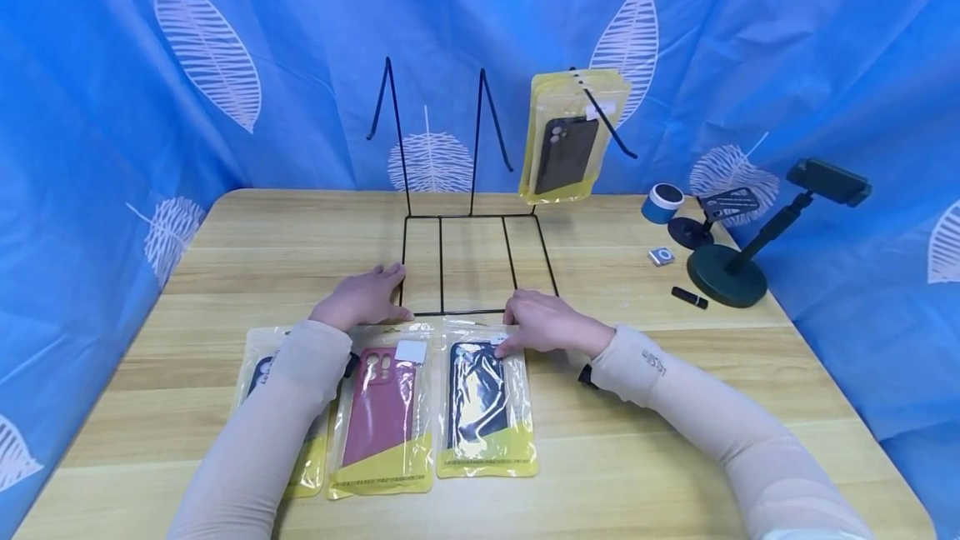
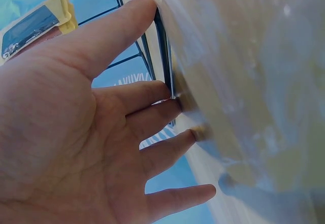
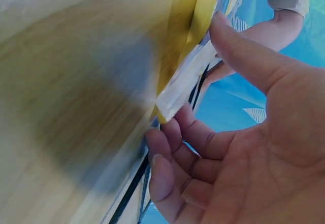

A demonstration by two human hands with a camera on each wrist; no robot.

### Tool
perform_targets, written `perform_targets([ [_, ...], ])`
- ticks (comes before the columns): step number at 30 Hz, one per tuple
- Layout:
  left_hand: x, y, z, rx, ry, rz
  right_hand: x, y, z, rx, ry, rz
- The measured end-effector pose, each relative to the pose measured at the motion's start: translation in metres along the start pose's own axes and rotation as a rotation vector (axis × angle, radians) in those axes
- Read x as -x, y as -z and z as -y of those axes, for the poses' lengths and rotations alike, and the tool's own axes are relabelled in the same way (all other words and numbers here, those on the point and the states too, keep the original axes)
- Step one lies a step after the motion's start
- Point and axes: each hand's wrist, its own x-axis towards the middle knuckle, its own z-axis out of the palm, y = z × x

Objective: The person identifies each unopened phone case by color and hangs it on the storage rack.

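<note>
On the wooden table [image 1: 225, 257] three bagged phone cases lay side by side in front of the person, just short of the black wire rack [image 1: 472, 261]. The right hand [image 1: 546, 325] rested at the top edge of the rightmost packet, the dark phone case [image 1: 484, 397]; its thumb lay on the packet's upper right corner, and the right wrist view showed the thumb above and the curled fingers [image 3: 175, 158] below the lifted clear edge, a narrow pinch on the bag's top. The packet's body stretched toward the person, away from the grip, flat on the table. The left hand [image 1: 362, 298] lay flat, fingers straight and slightly spread, on the table beside the rack's front left corner, just beyond the top of the red phone case [image 1: 384, 407]; it gripped nothing. The left forearm covered most of the third packet [image 1: 258, 373] at far left. A yellow-backed bag with a black case [image 1: 567, 140] hung from the rack's right-hand prong. Well apart at right stood a dark phone stand [image 1: 738, 261], a blue tape roll [image 1: 662, 202] and a small black marker [image 1: 688, 297].
</note>
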Motion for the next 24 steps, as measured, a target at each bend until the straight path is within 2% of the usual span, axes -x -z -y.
perform_targets([
  [8,-0.001,0.000,0.001,0.000,0.002,-0.003,-0.002,-0.001,-0.001,-0.081,-0.028,0.044],
  [14,0.001,0.001,0.001,0.009,-0.002,0.002,-0.002,-0.006,-0.003,-0.194,-0.083,0.102],
  [18,0.000,-0.001,0.002,0.002,-0.007,0.005,0.003,-0.005,-0.008,-0.265,-0.046,0.110],
  [20,-0.001,-0.001,0.002,-0.001,-0.010,0.006,0.007,0.000,-0.010,-0.363,-0.028,0.117],
  [24,-0.001,-0.001,0.003,0.001,-0.012,0.005,0.018,0.016,-0.013,-0.660,0.027,0.146],
])
